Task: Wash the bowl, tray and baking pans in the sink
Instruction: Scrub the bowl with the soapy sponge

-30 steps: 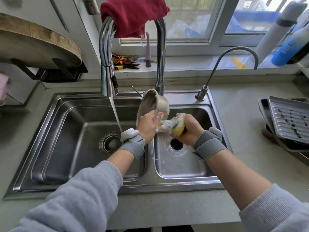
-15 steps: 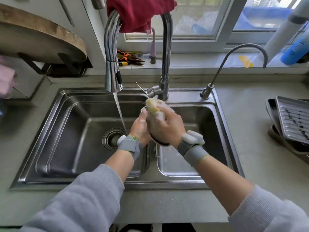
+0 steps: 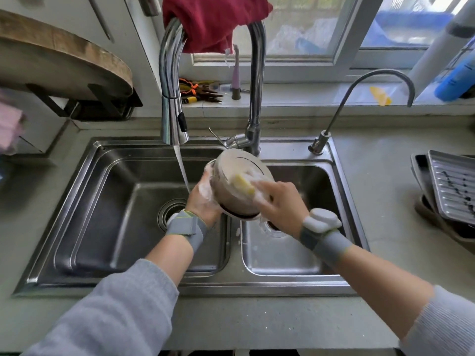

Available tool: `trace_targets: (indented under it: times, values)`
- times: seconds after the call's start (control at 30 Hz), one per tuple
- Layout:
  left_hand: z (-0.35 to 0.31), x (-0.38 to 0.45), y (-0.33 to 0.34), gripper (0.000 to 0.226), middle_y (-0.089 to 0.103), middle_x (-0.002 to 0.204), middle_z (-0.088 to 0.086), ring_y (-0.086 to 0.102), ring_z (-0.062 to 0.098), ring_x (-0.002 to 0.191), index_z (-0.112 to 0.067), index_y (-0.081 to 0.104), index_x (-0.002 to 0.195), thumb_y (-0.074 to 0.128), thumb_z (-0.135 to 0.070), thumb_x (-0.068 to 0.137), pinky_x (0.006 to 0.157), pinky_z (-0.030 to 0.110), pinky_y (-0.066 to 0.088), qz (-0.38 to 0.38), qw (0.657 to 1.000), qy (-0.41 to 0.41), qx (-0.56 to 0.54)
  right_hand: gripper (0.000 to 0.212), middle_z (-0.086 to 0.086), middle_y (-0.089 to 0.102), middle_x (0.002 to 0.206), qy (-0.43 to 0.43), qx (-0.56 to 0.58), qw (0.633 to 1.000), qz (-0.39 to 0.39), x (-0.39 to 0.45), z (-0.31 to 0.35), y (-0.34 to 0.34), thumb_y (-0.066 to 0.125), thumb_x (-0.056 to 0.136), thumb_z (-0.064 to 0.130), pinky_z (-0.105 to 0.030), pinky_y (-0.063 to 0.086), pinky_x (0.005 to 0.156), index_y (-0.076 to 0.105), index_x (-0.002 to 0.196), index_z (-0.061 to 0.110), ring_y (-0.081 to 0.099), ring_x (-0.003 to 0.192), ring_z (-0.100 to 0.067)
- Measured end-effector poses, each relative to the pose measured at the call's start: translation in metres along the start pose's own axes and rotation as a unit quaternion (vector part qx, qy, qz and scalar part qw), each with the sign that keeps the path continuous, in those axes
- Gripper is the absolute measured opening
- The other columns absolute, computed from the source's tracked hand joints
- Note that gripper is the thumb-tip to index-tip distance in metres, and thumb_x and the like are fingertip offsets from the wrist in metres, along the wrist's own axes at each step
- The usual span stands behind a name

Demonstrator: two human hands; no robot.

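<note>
A double stainless sink (image 3: 84, 191) is set into a pale grey-green desk (image 3: 380, 191), under a window whose sill carries pliers (image 3: 198, 91) and a yellow scrap. Water runs from the tall pull-down faucet (image 3: 172, 98) into the left basin; a dark red cloth (image 3: 213, 21) hangs over its arch, and a thin second tap (image 3: 359, 93) curves up at the sink's right corner.

The metal bowl (image 3: 231, 191) is held bottom-up above the divider between the two basins. The left hand (image 3: 203, 201), soapy, grips its rim from the left, fingers curled round the edge. The right hand (image 3: 280, 204) presses a yellow sponge (image 3: 243, 185) against the bowl's outer wall — its fingers are closed on the foamy sponge.

At the far right of the desk sits a ridged tray (image 3: 452, 186), stacked on darker baking pans (image 3: 421, 176). A round wooden board (image 3: 64, 55) stands on a rack at upper left.
</note>
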State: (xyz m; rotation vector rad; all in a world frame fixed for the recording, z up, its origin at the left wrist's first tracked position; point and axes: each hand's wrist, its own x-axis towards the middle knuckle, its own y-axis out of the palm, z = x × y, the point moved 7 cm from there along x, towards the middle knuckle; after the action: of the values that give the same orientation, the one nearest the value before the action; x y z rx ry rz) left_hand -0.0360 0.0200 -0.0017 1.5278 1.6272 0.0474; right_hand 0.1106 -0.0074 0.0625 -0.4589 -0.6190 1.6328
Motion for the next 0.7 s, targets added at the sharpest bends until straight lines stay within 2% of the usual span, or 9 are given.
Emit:
trace_targets:
  times: [0.07,0.13,0.17,0.23,0.3,0.37,0.47,0.6,0.7]
  values:
    - [-0.002,0.0,0.001,0.031,0.062,0.092,0.002,0.062,0.014,0.081,-0.015,0.056,0.095,0.032,-0.034,0.102,0.076,0.028,0.051,0.019,1.0,0.005,0.015,0.026,0.001,0.054,0.061,0.084,-0.056,0.995,-0.009,0.006,-0.033,-0.007,0.043,0.085,0.03,-0.035,0.045,0.065,0.051,0.062,0.02,0.057,0.064,-0.025]
    - [0.008,-0.002,0.016,0.035,0.069,0.094,0.003,0.067,0.014,0.084,-0.016,0.058,0.103,0.028,-0.034,0.103,0.084,0.031,0.052,0.061,0.997,-0.017,0.054,0.024,-0.016,0.065,0.086,0.182,-0.088,0.979,-0.037,0.025,-0.048,-0.007,0.04,0.094,0.024,-0.039,0.043,0.074,0.058,0.08,0.015,0.059,0.088,-0.039]
    - [0.015,-0.003,0.021,0.035,0.069,0.094,0.004,0.068,0.013,0.083,-0.015,0.057,0.108,0.028,-0.033,0.103,0.089,0.031,0.051,0.065,0.996,-0.029,0.06,0.023,-0.017,0.066,0.1,0.171,-0.075,0.981,-0.047,0.033,-0.038,-0.002,0.041,0.095,0.022,-0.037,0.041,0.077,0.062,0.095,0.012,0.058,0.096,-0.039]
    - [0.02,-0.004,0.023,0.034,0.064,0.099,0.004,0.066,0.003,0.076,-0.007,0.054,0.115,0.027,-0.024,0.104,0.091,0.025,0.049,0.064,0.996,-0.048,0.041,0.027,-0.014,0.067,0.109,0.017,-0.02,0.998,-0.054,0.031,0.01,0.005,0.048,0.092,0.02,-0.031,0.039,0.078,0.065,0.112,0.012,0.057,0.099,-0.029]
    - [0.019,0.001,0.011,0.038,0.064,0.108,0.008,0.066,0.006,0.084,0.0,0.053,0.117,0.024,-0.023,0.105,0.089,0.024,0.048,0.061,0.997,-0.036,0.008,0.037,-0.007,0.068,0.093,-0.083,0.004,0.997,-0.001,0.008,0.025,0.01,0.048,0.085,0.029,-0.029,0.041,0.075,0.068,0.11,0.012,0.057,0.086,-0.016]
    - [0.02,0.001,0.0,0.042,0.065,0.114,0.01,0.059,0.021,0.105,-0.008,0.057,0.112,0.025,-0.034,0.104,0.105,0.036,0.037,0.037,0.998,-0.041,-0.039,0.041,-0.004,0.063,0.075,0.009,-0.011,1.0,0.021,-0.001,-0.014,0.006,0.041,0.083,0.039,-0.034,0.046,0.069,0.068,0.097,0.012,0.058,0.074,-0.019]
    - [0.025,0.009,0.001,0.04,0.062,0.12,0.012,0.055,0.026,0.114,-0.013,0.059,0.116,0.032,-0.039,0.102,0.109,0.042,0.036,0.036,0.999,-0.021,0.017,0.026,-0.015,0.063,0.076,0.175,-0.05,0.983,0.005,0.015,-0.061,0.001,0.04,0.092,0.025,-0.044,0.048,0.073,0.054,0.077,0.011,0.061,0.081,-0.038]
    - [0.017,0.006,0.01,0.038,0.065,0.108,0.015,0.064,0.026,0.095,-0.01,0.058,0.115,0.032,-0.035,0.102,0.092,0.04,0.05,0.019,0.998,0.024,0.06,0.028,-0.003,0.056,0.065,0.128,0.045,0.991,-0.016,0.02,-0.03,0.017,0.047,0.093,0.024,-0.04,0.045,0.067,0.057,0.073,0.007,0.051,0.067,-0.021]
    - [0.014,0.01,-0.009,0.039,0.068,0.098,0.012,0.068,0.021,0.086,-0.01,0.055,0.12,0.033,-0.036,0.102,0.079,0.035,0.058,0.005,0.999,0.017,0.038,0.039,0.012,0.047,0.056,0.161,0.184,0.97,0.01,0.0,-0.026,0.019,0.053,0.092,0.043,-0.027,0.038,0.056,0.058,0.065,0.016,0.044,0.057,-0.007]
